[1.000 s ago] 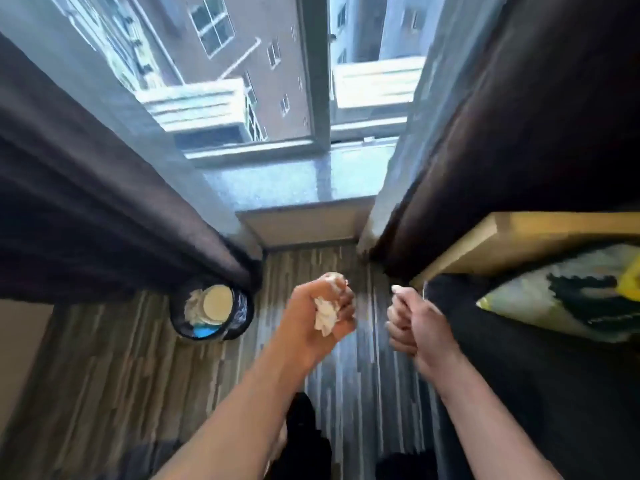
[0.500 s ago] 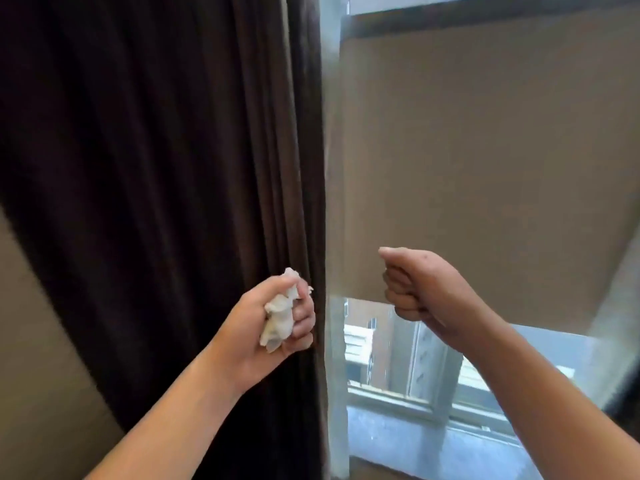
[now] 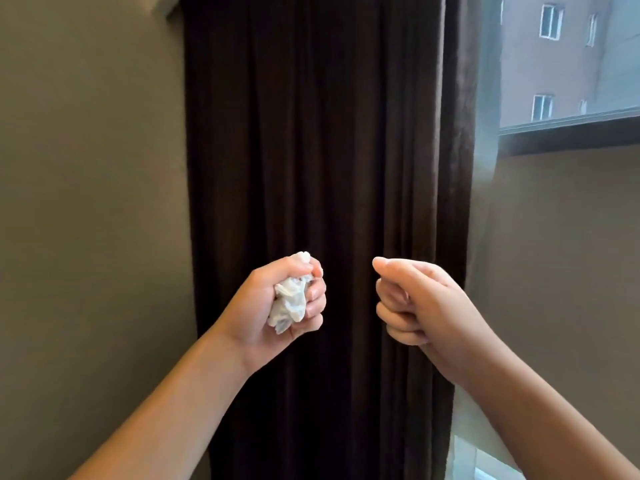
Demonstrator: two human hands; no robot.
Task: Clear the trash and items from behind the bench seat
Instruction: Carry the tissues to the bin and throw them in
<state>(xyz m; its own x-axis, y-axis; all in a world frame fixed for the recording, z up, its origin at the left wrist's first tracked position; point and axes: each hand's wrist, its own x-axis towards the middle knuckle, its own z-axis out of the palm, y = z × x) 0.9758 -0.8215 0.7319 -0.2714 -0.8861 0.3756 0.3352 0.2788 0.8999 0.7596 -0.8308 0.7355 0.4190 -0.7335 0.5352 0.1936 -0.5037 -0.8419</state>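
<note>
Left hand: we find the left hand raised in front of the curtain, fingers curled tight around a crumpled white tissue.
Tissue: we see the crumpled white tissue wedged between palm and fingertips, with one tuft poking out above the index finger and a lower fold hanging out beneath the little finger. It touches nothing but that hand.
Right hand: we record the right hand as a closed fist at the same height, thumb laid along the top of the curled fingers. We see nothing showing from inside it, and we cannot tell whether it holds anything.
Spacing: we note the two hands stand apart, side by side, with a clear strip of curtain between them. The tissue lies on the inner side of the left fist, facing the right one, but not touching it.
Forearms: we see both forearms bare, rising from the lower corners of the view.
Backdrop: we observe a dark brown curtain hanging in vertical folds behind the hands, with a plain tan wall to its left.
Window: we observe a window at upper right showing a building outside, and a tan roller blind below its dark frame.
</note>
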